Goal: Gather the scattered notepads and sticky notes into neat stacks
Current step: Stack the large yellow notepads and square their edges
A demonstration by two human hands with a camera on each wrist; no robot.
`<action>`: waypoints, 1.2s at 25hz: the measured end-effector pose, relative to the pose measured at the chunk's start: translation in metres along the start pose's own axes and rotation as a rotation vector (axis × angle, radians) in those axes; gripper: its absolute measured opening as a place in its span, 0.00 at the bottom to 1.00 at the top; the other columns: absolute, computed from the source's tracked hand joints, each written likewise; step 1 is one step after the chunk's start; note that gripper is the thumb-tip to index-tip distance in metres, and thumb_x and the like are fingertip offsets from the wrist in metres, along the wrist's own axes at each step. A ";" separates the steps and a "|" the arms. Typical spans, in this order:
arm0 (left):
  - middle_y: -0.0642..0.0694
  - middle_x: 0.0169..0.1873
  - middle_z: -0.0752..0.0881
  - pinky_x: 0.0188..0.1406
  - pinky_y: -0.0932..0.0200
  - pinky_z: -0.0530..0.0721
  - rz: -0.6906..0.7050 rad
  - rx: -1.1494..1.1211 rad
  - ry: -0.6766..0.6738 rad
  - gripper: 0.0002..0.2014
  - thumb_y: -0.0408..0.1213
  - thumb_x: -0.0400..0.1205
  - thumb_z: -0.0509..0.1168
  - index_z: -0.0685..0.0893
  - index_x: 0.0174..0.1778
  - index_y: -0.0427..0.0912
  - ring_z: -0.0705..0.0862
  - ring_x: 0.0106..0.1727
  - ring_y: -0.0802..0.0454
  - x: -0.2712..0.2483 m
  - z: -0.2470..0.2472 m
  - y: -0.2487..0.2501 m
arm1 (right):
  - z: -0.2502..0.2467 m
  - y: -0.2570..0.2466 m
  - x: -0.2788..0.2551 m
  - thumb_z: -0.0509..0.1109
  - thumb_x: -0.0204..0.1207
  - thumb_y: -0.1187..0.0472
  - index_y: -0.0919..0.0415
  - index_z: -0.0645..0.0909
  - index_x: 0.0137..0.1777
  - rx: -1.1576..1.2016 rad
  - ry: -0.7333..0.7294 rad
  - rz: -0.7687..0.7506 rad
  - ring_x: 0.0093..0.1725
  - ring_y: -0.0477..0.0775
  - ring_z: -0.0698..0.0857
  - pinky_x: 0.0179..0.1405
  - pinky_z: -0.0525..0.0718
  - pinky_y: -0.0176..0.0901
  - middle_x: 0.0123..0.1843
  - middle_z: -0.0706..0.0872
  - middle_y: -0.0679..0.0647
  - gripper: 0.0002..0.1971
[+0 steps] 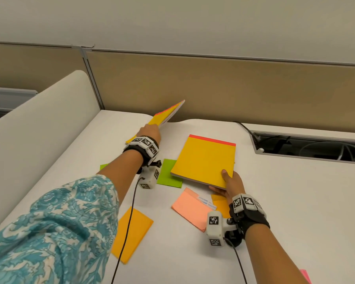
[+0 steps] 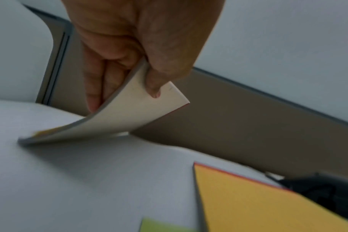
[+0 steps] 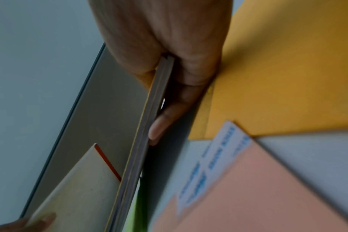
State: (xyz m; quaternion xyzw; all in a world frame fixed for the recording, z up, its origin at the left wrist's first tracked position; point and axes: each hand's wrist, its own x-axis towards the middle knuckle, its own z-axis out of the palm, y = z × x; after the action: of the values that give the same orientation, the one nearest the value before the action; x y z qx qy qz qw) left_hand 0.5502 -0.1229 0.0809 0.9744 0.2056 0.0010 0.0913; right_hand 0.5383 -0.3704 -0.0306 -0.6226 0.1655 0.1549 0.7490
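My left hand (image 1: 150, 131) pinches a yellow notepad (image 1: 168, 114) with a red top strip and lifts it, tilted, near the back of the white table (image 1: 285, 191); its pale back (image 2: 133, 108) shows under the thumb, and one corner still touches the table. My right hand (image 1: 230, 182) grips the near corner of a second yellow notepad (image 1: 205, 158), thumb on top and fingers (image 3: 159, 127) beneath, raised off the table. Loose sticky notes lie below: green (image 1: 168, 175), pink (image 1: 190, 209) with a white label, orange (image 1: 131, 234), and a small yellow one (image 1: 219, 201).
A tan partition (image 1: 213, 89) closes the back of the desk, and a cream divider (image 1: 39, 119) runs along the left. An open cable slot (image 1: 307, 146) with wires sits at the back right. A pink pad corner (image 1: 305, 275) peeks in at the bottom right.
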 end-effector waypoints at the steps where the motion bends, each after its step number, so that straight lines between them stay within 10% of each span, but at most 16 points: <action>1: 0.28 0.64 0.81 0.62 0.42 0.79 -0.012 -0.061 0.050 0.17 0.29 0.84 0.50 0.78 0.64 0.29 0.80 0.65 0.29 -0.006 -0.012 0.003 | 0.003 -0.002 -0.007 0.58 0.83 0.60 0.63 0.63 0.74 0.047 -0.023 -0.010 0.46 0.64 0.83 0.19 0.89 0.45 0.72 0.74 0.66 0.21; 6: 0.30 0.59 0.84 0.55 0.41 0.81 0.127 -0.142 0.182 0.16 0.28 0.84 0.50 0.77 0.65 0.34 0.83 0.60 0.30 -0.078 -0.054 0.041 | 0.027 -0.025 -0.038 0.54 0.84 0.61 0.59 0.61 0.76 0.074 -0.149 -0.121 0.45 0.57 0.82 0.23 0.90 0.44 0.74 0.72 0.65 0.21; 12: 0.35 0.59 0.85 0.53 0.46 0.80 0.354 -0.060 -0.022 0.21 0.46 0.88 0.47 0.79 0.64 0.38 0.82 0.60 0.35 -0.154 -0.030 0.085 | 0.041 -0.050 -0.083 0.52 0.85 0.59 0.61 0.63 0.76 0.049 -0.247 -0.197 0.45 0.52 0.83 0.23 0.87 0.38 0.70 0.77 0.63 0.20; 23: 0.34 0.80 0.65 0.76 0.49 0.66 -0.091 -0.545 -0.205 0.33 0.52 0.85 0.53 0.59 0.80 0.31 0.66 0.79 0.38 -0.130 -0.040 -0.002 | 0.001 -0.048 -0.145 0.50 0.84 0.56 0.54 0.65 0.74 -0.057 -0.394 -0.224 0.46 0.56 0.86 0.28 0.91 0.43 0.57 0.83 0.52 0.19; 30: 0.36 0.73 0.75 0.73 0.40 0.74 -0.144 -1.124 -0.204 0.29 0.48 0.81 0.63 0.68 0.75 0.36 0.76 0.71 0.36 -0.154 -0.010 -0.021 | -0.007 -0.044 -0.165 0.50 0.84 0.50 0.47 0.70 0.69 -0.161 -0.387 -0.236 0.50 0.56 0.85 0.34 0.89 0.48 0.65 0.80 0.57 0.17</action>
State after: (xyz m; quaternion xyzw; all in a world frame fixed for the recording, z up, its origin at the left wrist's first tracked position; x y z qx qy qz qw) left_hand 0.4005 -0.1636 0.0920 0.7548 0.2294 0.0101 0.6145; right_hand 0.4095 -0.3899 0.0798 -0.6541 -0.0680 0.1957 0.7275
